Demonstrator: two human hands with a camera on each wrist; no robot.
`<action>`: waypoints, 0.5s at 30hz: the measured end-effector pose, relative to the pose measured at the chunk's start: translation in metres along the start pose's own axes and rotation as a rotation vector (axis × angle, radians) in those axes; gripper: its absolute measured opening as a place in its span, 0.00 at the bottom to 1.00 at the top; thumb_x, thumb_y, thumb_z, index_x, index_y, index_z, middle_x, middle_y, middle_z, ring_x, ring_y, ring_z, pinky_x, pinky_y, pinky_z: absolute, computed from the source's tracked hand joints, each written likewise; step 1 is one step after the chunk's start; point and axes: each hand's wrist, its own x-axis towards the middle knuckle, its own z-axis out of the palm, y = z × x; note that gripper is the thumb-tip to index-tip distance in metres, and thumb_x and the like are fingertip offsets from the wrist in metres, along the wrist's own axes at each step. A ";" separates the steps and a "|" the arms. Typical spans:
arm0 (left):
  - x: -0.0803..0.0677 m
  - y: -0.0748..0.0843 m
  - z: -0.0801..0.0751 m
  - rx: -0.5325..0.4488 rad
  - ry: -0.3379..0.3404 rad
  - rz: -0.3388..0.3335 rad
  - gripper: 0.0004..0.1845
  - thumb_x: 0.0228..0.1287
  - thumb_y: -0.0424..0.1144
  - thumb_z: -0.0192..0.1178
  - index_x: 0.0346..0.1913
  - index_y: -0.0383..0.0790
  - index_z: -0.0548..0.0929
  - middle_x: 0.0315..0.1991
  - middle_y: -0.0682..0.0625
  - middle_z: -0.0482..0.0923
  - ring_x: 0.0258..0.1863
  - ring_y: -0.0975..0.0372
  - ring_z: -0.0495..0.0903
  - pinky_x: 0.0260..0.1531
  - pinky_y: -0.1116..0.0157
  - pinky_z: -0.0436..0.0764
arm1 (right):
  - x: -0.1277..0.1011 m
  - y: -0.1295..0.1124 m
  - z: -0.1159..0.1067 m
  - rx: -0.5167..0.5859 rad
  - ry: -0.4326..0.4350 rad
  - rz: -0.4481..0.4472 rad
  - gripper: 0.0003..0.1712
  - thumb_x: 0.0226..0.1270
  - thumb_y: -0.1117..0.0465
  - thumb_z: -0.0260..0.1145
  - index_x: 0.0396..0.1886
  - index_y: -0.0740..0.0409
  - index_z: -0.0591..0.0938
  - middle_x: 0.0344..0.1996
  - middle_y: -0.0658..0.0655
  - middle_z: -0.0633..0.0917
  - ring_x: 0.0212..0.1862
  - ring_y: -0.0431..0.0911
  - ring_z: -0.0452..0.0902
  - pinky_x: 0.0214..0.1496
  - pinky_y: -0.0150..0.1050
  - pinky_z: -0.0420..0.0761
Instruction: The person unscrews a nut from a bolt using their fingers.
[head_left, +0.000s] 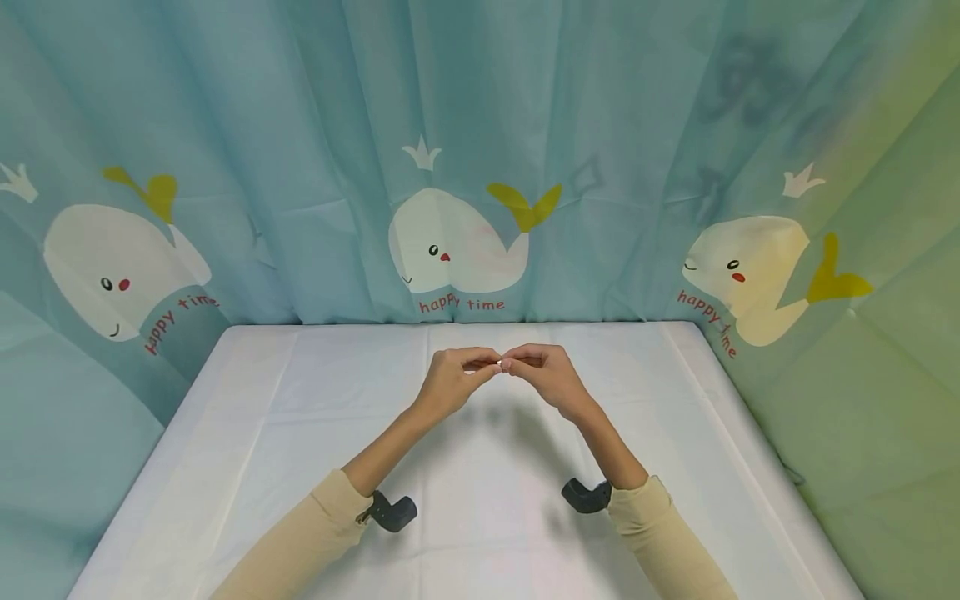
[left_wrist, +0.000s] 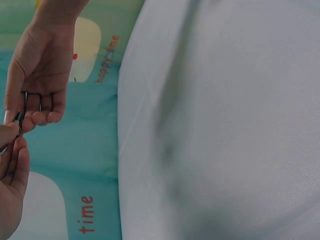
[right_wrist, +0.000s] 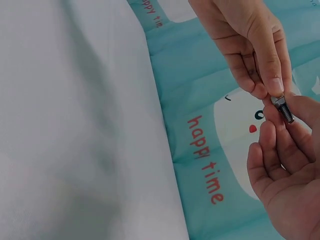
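A small metal bolt (right_wrist: 284, 110) with a threaded shank shows best in the right wrist view, held in the air between both hands. My left hand (head_left: 452, 379) pinches its head end between thumb and fingertips. From the other side my right hand (head_left: 553, 379) has thumb and index finger around the bolt, its other fingers loosely bent. The fingertips of the two hands meet there. In the left wrist view only a dark bit of the bolt (left_wrist: 18, 117) peeks out between the fingers. Whether a nut sits on it, I cannot tell.
Below the hands lies a white-covered table (head_left: 480, 483). A blue-green curtain (head_left: 315, 167) with whale prints hangs behind it and along both sides. Dark curved mounts (head_left: 393, 512) stick out at both wrists, by the beige sleeves.
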 end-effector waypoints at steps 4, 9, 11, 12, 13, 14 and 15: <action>-0.001 0.000 0.000 -0.003 -0.001 0.007 0.05 0.66 0.34 0.68 0.41 0.38 0.90 0.36 0.51 0.88 0.38 0.62 0.87 0.40 0.67 0.85 | 0.000 0.001 0.000 0.017 -0.001 -0.007 0.12 0.70 0.66 0.67 0.45 0.72 0.85 0.41 0.61 0.88 0.48 0.57 0.83 0.56 0.47 0.81; -0.002 0.001 -0.001 -0.002 -0.001 0.009 0.05 0.66 0.32 0.67 0.41 0.36 0.89 0.37 0.49 0.88 0.38 0.61 0.87 0.42 0.68 0.84 | -0.001 0.002 0.001 0.017 -0.006 -0.032 0.11 0.69 0.68 0.67 0.47 0.72 0.85 0.42 0.61 0.87 0.50 0.66 0.81 0.51 0.44 0.83; -0.002 0.001 -0.001 -0.002 0.003 0.010 0.05 0.65 0.32 0.68 0.41 0.35 0.89 0.37 0.49 0.88 0.39 0.61 0.87 0.42 0.68 0.84 | -0.001 0.002 0.002 0.015 -0.008 -0.047 0.11 0.69 0.69 0.67 0.47 0.72 0.85 0.42 0.59 0.87 0.48 0.65 0.81 0.50 0.47 0.83; -0.002 0.002 -0.001 0.000 0.007 0.013 0.05 0.65 0.32 0.68 0.41 0.35 0.89 0.37 0.49 0.88 0.38 0.61 0.87 0.42 0.68 0.84 | -0.001 0.003 0.002 0.016 -0.008 -0.054 0.11 0.69 0.69 0.67 0.47 0.71 0.85 0.42 0.59 0.87 0.48 0.65 0.81 0.50 0.49 0.83; -0.002 0.002 -0.001 0.002 0.011 0.014 0.05 0.65 0.32 0.68 0.41 0.35 0.89 0.37 0.49 0.88 0.38 0.61 0.87 0.42 0.68 0.85 | -0.002 0.003 0.003 0.024 -0.008 -0.059 0.10 0.69 0.69 0.67 0.47 0.71 0.84 0.41 0.58 0.87 0.48 0.65 0.81 0.51 0.51 0.83; -0.002 0.002 -0.001 0.002 0.015 0.016 0.05 0.65 0.32 0.68 0.41 0.35 0.89 0.37 0.48 0.88 0.38 0.61 0.87 0.42 0.68 0.85 | -0.002 0.003 0.003 0.034 -0.009 -0.062 0.10 0.69 0.69 0.67 0.47 0.71 0.84 0.41 0.57 0.87 0.48 0.66 0.81 0.51 0.51 0.83; -0.002 0.002 -0.001 0.003 0.019 0.018 0.05 0.65 0.32 0.68 0.41 0.35 0.89 0.37 0.48 0.88 0.38 0.61 0.87 0.42 0.68 0.85 | -0.002 0.003 0.003 0.042 -0.009 -0.064 0.10 0.69 0.70 0.67 0.47 0.71 0.84 0.41 0.56 0.87 0.48 0.66 0.81 0.51 0.51 0.83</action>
